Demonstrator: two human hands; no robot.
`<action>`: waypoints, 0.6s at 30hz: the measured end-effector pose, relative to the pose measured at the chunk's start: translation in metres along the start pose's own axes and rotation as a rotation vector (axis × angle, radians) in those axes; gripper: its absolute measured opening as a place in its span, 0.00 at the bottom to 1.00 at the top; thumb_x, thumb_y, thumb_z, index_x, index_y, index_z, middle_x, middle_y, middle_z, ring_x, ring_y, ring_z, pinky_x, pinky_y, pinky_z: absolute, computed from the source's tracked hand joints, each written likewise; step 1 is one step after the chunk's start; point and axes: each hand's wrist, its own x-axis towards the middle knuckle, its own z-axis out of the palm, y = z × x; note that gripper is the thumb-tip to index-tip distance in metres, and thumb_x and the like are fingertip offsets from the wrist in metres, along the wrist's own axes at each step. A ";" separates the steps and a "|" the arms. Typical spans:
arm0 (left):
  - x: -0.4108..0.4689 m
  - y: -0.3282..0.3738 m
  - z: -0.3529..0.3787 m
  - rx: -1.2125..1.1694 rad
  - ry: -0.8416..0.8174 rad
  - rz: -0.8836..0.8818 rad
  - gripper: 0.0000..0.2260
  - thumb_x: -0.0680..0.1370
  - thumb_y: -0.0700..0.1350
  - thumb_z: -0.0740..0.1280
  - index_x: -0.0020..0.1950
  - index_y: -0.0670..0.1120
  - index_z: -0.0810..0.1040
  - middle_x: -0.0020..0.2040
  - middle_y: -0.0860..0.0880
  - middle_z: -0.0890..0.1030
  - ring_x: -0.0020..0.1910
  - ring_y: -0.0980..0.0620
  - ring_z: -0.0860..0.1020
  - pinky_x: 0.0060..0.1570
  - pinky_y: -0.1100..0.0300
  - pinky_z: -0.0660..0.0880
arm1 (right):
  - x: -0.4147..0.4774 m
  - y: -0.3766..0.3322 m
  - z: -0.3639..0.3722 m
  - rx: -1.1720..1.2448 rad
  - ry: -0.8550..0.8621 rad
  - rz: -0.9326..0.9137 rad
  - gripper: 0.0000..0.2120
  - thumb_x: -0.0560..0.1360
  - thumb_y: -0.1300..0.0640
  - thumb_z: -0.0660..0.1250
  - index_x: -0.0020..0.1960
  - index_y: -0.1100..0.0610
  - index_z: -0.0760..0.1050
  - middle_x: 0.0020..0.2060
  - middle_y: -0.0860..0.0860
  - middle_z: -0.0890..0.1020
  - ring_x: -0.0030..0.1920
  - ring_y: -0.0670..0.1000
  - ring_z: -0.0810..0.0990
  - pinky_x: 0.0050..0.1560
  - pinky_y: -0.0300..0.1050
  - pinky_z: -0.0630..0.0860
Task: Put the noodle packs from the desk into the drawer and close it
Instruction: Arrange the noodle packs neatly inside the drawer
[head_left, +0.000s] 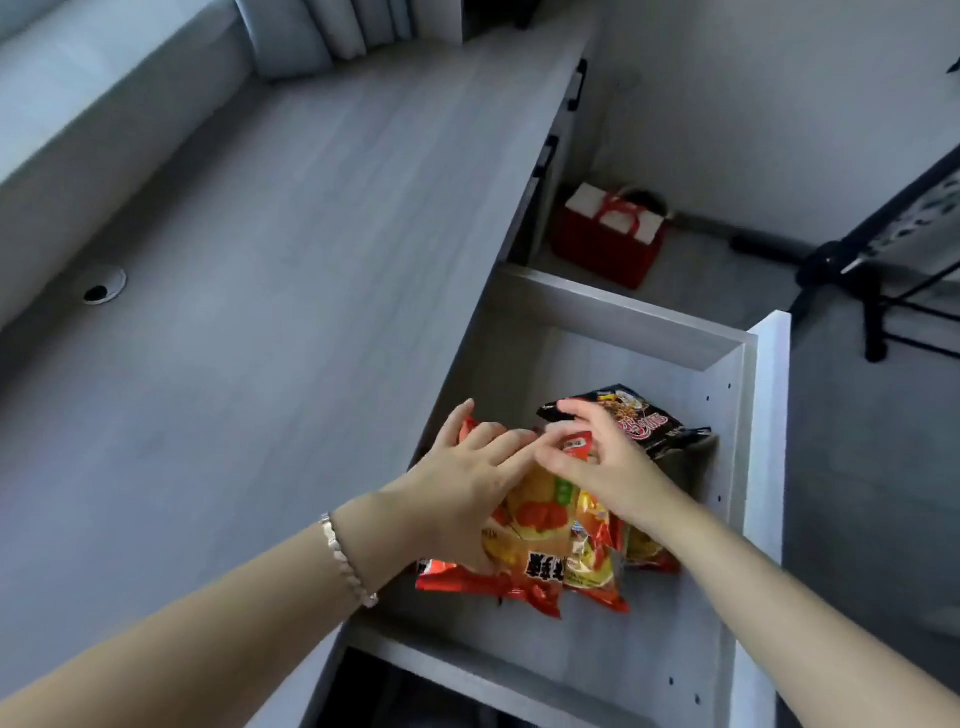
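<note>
Beneath my left hand's (462, 493) spread-fingered grip and my right hand's (608, 467) pinch, noodle packs (545, 525) need laying flat in the drawer (748, 374) before closing.

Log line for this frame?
left hand holds, right hand pinches red-and-yellow plastic noodle packs | inside pale grey wooden drawer, open | black plastic noodle pack behind

Both forearms reach forward; left hand (462, 483) and right hand (605, 470) meet, fingers curled in grip.
</note>
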 end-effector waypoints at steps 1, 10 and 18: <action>0.002 0.002 0.002 0.011 -0.013 0.034 0.58 0.60 0.61 0.74 0.73 0.55 0.33 0.72 0.50 0.61 0.70 0.47 0.58 0.71 0.40 0.38 | 0.000 -0.001 0.001 -0.056 -0.094 -0.007 0.28 0.62 0.35 0.70 0.59 0.40 0.68 0.53 0.34 0.74 0.53 0.32 0.72 0.47 0.28 0.67; -0.019 0.022 0.077 -0.523 0.142 -0.883 0.09 0.72 0.46 0.66 0.50 0.45 0.72 0.50 0.44 0.78 0.45 0.44 0.79 0.36 0.56 0.74 | 0.005 0.070 0.002 0.180 0.140 0.246 0.21 0.65 0.55 0.76 0.56 0.55 0.79 0.47 0.47 0.82 0.48 0.46 0.80 0.48 0.40 0.75; 0.003 0.022 0.132 -1.922 0.116 -1.490 0.23 0.70 0.63 0.65 0.54 0.47 0.70 0.48 0.44 0.78 0.46 0.43 0.77 0.45 0.50 0.75 | 0.017 0.083 -0.009 0.651 0.349 0.387 0.03 0.72 0.58 0.68 0.41 0.57 0.79 0.37 0.53 0.85 0.32 0.47 0.85 0.28 0.37 0.78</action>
